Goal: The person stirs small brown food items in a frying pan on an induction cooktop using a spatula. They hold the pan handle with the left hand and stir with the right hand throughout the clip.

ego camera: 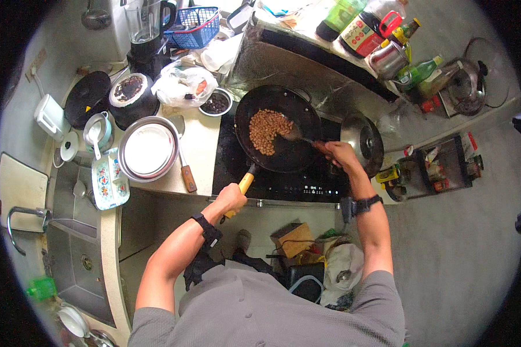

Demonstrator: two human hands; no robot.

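A black wok point(282, 156) sits on the black glass cooktop point(234, 182). My left hand point(232, 198) is wrapped around the wok's yellow handle point(246, 182). Brown peanuts or similar small beans point(262, 132) lie heaped on the left side of the wok's floor. My right hand point(341, 155) grips the brown handle of a metal spatula point(291, 132). Its blade rests at the right edge of the heap, partly among the pieces. Both wrists wear black bands.
Right of the wok is a pan lid point(359, 141). At left stand a steel basin point(126, 167), a second wooden-handled spatula point(188, 173), a small metal bowl of dark pieces point(217, 103) and a plastic bag point(184, 86). Bottles point(364, 32) line the ledge behind; a sink point(76, 269) lies far left.
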